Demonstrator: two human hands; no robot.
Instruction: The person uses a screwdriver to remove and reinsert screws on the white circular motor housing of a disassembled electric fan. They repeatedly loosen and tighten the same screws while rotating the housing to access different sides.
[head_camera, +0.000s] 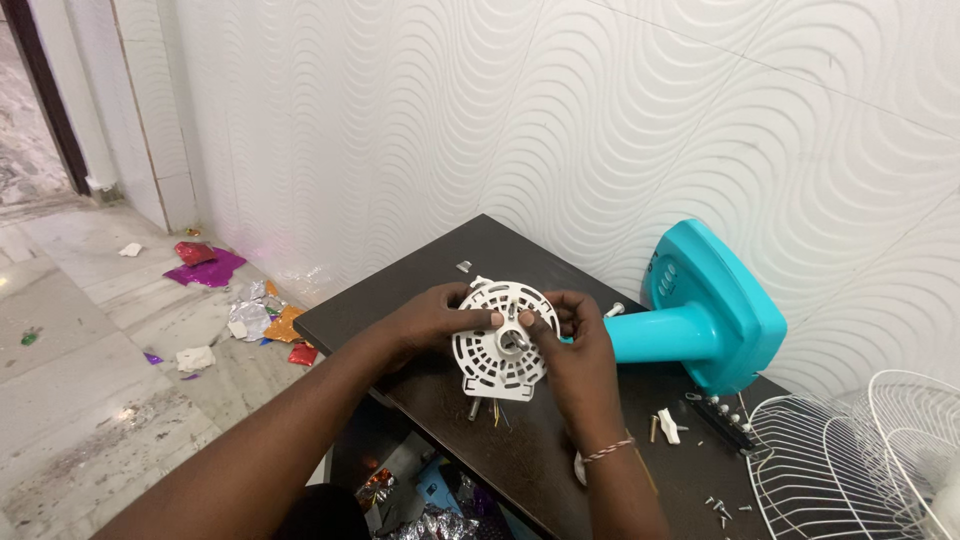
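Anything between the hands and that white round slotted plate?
Nothing visible. Both the left hand and the right hand already grip the white slotted plate by its edges, holding it above the dark table.

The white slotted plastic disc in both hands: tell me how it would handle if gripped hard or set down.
The white disc is thin and full of slots, so it probably is light and could crack under a hard squeeze. The left hand and right hand pinch its rim. Wires hanging beneath suggest something attached behind, so it may not lie flat.
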